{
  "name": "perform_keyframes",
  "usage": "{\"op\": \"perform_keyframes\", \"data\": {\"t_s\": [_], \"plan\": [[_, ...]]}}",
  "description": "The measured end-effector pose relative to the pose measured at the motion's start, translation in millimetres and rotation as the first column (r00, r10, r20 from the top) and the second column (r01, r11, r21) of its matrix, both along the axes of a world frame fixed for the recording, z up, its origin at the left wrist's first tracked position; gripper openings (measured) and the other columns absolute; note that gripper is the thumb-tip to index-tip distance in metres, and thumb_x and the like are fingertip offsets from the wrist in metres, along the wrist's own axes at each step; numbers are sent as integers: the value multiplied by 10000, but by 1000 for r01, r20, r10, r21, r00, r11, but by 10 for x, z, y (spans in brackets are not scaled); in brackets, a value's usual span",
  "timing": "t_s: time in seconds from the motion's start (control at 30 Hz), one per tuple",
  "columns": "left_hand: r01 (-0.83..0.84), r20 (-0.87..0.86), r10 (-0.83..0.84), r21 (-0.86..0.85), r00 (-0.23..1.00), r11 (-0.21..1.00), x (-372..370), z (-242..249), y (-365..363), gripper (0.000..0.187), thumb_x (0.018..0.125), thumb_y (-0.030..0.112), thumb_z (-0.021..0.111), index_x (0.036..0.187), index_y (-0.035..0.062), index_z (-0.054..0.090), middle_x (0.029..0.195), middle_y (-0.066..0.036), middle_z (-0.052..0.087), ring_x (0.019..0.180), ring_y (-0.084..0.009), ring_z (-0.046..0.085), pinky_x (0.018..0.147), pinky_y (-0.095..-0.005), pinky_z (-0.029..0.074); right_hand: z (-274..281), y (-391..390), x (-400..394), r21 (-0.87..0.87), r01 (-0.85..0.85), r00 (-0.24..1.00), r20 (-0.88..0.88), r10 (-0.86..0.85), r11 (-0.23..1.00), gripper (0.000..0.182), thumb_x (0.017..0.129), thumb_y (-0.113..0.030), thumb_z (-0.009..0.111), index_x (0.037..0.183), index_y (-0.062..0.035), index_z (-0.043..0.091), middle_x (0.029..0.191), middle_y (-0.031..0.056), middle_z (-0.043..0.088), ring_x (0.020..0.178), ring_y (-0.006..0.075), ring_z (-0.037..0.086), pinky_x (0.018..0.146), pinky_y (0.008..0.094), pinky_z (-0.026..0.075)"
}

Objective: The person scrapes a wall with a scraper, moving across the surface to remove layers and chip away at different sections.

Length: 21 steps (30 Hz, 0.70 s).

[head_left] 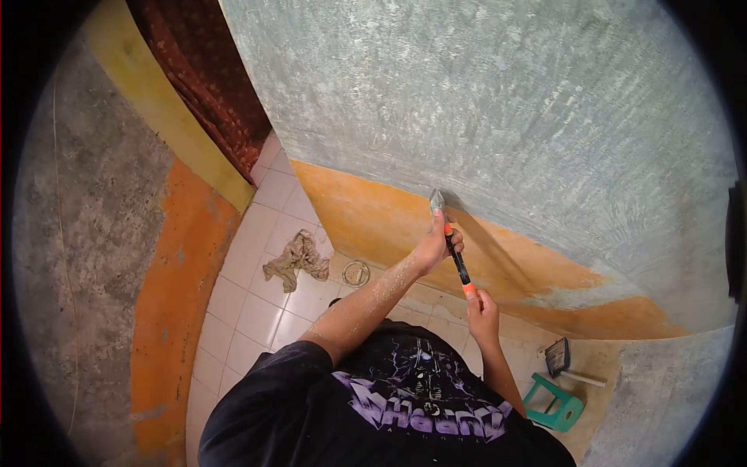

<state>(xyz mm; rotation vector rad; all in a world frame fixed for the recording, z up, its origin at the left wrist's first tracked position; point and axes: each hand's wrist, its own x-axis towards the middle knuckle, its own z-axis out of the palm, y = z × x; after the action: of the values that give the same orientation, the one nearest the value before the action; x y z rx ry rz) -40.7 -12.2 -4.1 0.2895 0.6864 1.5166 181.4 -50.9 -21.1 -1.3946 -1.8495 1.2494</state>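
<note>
A long-handled scraper point(461, 266) with a black and orange handle slants up against the wall, its grey head point(437, 201) close to the border between grey and orange paint. My left hand point(437, 247) is wrapped round the upper part of the handle, thumb laid along it toward the head. Lower down, my right hand point(483, 313) grips the orange end of the handle. Pale flecks cover my left forearm. The wall point(459, 101) is streaky grey above, with an orange band point(366, 210) below it.
On the tiled floor point(257, 315) lie a crumpled cloth point(298, 261) and a round ring-shaped item point(355, 273). A green plastic stool point(572, 412) and a dark tray with a pale-handled tool point(557, 356) stand at lower right. A red curtain point(210, 70) hangs in the doorway.
</note>
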Motion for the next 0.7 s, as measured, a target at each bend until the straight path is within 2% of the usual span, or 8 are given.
{"op": "perform_keyframes", "data": {"t_s": [0.4, 0.7], "plan": [[-1, -33, 1, 7, 999, 1000, -152, 30, -52, 595, 977, 672, 243, 1163, 116, 343, 718, -27, 399, 676, -181, 473, 734, -391, 470, -24, -37, -165, -7, 9, 1000, -3, -9, 1000, 295, 965, -294, 616, 889, -10, 621, 569, -25, 411, 531, 75, 376, 496, 275, 316], [-114, -56, 114, -3, 992, 993, -413, -8, -104, 644, 983, 666, 231, 1219, 77, 342, 697, -11, 385, 647, -170, 461, 711, -386, 466, 67, 3, -439, 100, -43, 995, 91, 34, 994, 348, 953, -353, 625, 892, -10, 625, 549, 6, 423, 517, 101, 391, 491, 305, 329]]}}
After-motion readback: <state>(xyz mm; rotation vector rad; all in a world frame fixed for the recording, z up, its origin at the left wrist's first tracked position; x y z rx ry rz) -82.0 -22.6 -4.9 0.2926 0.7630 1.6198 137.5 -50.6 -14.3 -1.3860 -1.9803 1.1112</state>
